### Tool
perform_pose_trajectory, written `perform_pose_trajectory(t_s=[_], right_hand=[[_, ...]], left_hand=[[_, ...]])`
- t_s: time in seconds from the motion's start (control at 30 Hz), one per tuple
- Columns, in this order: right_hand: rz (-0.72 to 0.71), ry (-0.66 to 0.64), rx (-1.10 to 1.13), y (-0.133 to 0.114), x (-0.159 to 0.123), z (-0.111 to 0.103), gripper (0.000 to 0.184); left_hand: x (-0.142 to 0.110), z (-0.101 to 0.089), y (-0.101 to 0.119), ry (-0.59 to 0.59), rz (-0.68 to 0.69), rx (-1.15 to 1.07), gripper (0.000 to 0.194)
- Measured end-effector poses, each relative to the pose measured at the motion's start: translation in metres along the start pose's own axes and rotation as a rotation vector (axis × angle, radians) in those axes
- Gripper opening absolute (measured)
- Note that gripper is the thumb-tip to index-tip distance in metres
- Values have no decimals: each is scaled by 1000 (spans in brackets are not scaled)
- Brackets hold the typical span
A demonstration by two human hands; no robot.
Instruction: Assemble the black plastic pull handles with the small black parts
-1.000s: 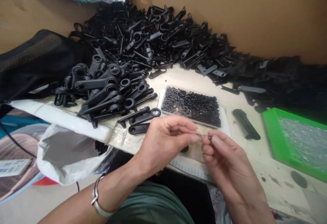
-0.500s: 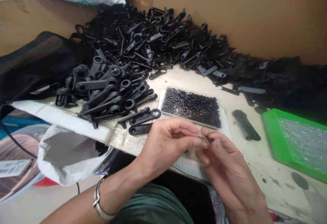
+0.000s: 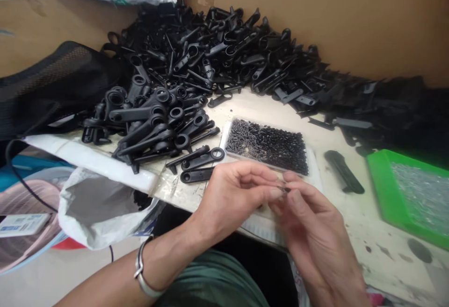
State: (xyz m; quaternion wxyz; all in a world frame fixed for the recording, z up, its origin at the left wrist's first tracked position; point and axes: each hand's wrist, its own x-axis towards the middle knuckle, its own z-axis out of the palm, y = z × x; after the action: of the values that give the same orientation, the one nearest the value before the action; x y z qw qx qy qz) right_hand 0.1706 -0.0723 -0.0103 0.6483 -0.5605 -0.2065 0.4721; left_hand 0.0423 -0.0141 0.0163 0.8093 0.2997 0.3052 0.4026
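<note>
Right hand [image 3: 315, 225] on small dark part [image 3: 286, 189], crosswise

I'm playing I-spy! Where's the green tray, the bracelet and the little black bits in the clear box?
Green tray [image 3: 381, 184]: head view, on its left wall.
Bracelet [image 3: 139, 269]: head view, on its silver band.
Little black bits [image 3: 268, 144]: head view, middle of the batch.

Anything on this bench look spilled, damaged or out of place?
Nothing looks broken, but two things stand out mildly. Dark blotches mar the pale worktop in front of the green tray; their cause isn't visible. One black part lies alone left of that tray, apart from the piled parts.
</note>
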Motion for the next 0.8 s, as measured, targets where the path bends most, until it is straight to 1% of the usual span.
perform_pose_trajectory(t_s=[0.1,0.23,0.4,0.67,0.8], right_hand=[[-49,-31,-26,1,-1,-3,18],[-98,-47,-50,0,-1,-5,15],[-94,-50,-51,1,-2,-4,14],[-74,-20,-41,2,-2,-3,15],[-83,-25,-37,2,-2,-3,15]], left_hand=[[0,-1,-1,-11,11,8,24],[-1,-3,-2,10,34,52,23],[0,-2,-2,-18,38,32,24],[-1,-4,-4,-4,17,75,24],[-1,-3,-4,8,8,82,25]])
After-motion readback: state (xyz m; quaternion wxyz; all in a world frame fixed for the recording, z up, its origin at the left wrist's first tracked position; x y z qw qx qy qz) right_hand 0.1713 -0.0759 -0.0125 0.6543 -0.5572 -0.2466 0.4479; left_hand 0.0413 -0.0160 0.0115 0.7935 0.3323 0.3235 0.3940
